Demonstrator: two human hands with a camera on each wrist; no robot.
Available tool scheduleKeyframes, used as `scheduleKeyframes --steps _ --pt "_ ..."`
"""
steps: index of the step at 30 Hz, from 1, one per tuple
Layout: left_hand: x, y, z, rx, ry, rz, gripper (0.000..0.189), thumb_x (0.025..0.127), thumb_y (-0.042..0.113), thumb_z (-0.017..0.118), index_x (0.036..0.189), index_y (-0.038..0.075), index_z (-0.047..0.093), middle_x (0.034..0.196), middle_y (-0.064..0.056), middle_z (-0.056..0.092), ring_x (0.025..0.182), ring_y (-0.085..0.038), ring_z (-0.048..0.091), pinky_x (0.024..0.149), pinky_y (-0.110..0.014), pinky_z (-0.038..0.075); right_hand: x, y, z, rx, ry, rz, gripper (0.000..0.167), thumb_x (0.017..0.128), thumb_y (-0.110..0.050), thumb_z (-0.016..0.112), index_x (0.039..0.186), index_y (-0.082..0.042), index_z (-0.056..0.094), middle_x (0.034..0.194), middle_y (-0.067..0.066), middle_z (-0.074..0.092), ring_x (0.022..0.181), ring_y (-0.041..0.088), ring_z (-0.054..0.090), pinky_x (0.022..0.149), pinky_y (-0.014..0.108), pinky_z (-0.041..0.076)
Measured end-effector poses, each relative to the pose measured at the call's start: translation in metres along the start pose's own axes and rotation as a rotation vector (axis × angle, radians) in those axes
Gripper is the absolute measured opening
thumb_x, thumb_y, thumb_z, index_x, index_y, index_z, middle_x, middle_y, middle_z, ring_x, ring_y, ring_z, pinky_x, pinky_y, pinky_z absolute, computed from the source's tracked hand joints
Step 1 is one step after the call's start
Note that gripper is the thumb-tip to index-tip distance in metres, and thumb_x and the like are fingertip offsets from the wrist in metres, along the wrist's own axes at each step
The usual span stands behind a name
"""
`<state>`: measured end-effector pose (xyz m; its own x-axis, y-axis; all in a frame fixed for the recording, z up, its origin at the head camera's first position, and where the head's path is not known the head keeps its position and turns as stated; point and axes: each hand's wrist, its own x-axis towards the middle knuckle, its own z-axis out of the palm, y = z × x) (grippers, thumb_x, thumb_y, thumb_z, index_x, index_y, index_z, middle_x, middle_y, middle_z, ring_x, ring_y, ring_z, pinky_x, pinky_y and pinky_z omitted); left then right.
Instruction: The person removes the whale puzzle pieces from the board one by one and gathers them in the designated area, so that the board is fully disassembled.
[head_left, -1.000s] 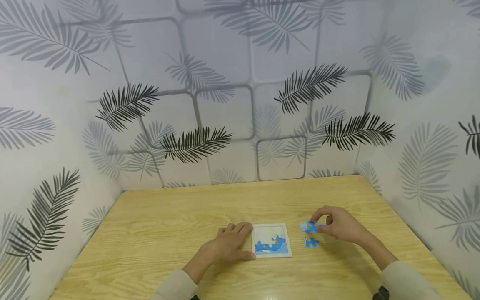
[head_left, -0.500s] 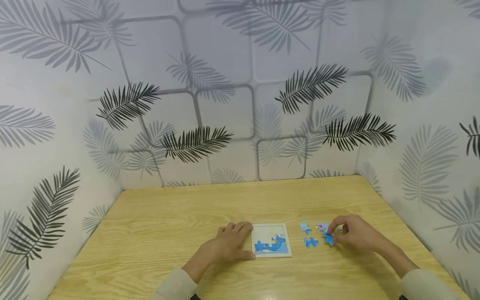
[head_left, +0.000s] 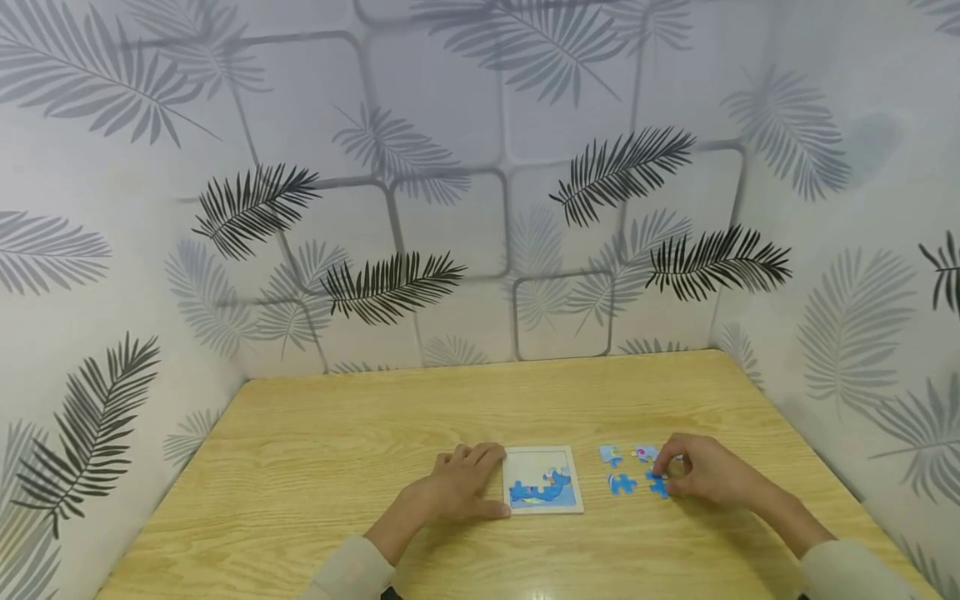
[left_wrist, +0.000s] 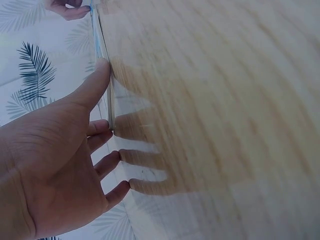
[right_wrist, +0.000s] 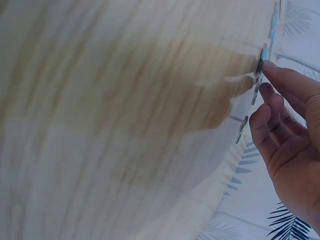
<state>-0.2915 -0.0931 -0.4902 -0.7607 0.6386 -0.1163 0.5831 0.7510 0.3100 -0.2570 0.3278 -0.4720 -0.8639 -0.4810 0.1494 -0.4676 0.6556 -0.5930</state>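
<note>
A square puzzle board (head_left: 525, 457) with a white rim lies on the table, its lower part filled with blue picture pieces. Along its left edge rests my left hand (head_left: 459, 485), fingers spread; in the left wrist view the thumb (left_wrist: 97, 82) touches that edge and the fingertips reach down to the tabletop. To the right of the board, my right hand (head_left: 705, 471) pinches a blue puzzle piece (head_left: 657, 485) at the table surface. Close by lie a puzzle piece with a pink swirl (head_left: 643, 452), a light blue piece (head_left: 611, 455) and another blue piece (head_left: 622, 484).
The wood-grain table (head_left: 360, 433) runs back to a wall (head_left: 450, 208) with a leaf pattern, and more patterned wall stands at both sides. Part of another puzzle piece (right_wrist: 242, 130) shows below the right fingers in the right wrist view.
My right hand has moved right from the upper-left loose pieces to the lower-right blue piece, lowering slightly in the last half second. The left hand and board have stayed put.
</note>
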Motion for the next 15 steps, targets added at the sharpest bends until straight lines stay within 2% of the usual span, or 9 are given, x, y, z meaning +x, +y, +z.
scheduleKeyframes --steps 4,7,15 --pt "0.003 -0.003 0.002 -0.001 0.008 0.004 0.084 0.097 0.059 0.065 0.16 0.016 0.029 0.165 -0.008 0.033 0.144 -0.039 0.036 0.113 -0.066 0.029 0.003 -0.004 -0.001 -0.017 0.026 -0.024 0.02 0.083 -0.009 0.086 0.099 -0.016 0.076 0.101 -0.001 0.071 0.072 0.006 0.048 0.062 0.023 0.044" --pt "0.003 -0.004 0.003 -0.003 0.012 0.006 0.084 0.097 0.059 0.066 0.159 0.017 0.03 0.164 -0.007 0.034 0.143 -0.038 0.037 0.113 -0.066 0.029 0.005 -0.006 -0.001 0.001 0.039 -0.038 0.022 0.086 -0.007 0.084 0.106 -0.012 0.075 0.105 0.002 0.073 0.066 0.002 0.044 0.058 0.023 0.042" --pt "0.003 -0.003 0.004 -0.005 0.017 0.001 0.082 0.097 0.058 0.067 0.158 0.017 0.031 0.163 -0.006 0.035 0.14 -0.037 0.039 0.112 -0.065 0.03 0.02 -0.014 0.006 0.198 -0.05 0.032 0.035 0.094 -0.01 0.077 0.127 -0.004 0.068 0.114 0.016 0.067 0.055 0.001 0.043 0.047 0.022 0.043"
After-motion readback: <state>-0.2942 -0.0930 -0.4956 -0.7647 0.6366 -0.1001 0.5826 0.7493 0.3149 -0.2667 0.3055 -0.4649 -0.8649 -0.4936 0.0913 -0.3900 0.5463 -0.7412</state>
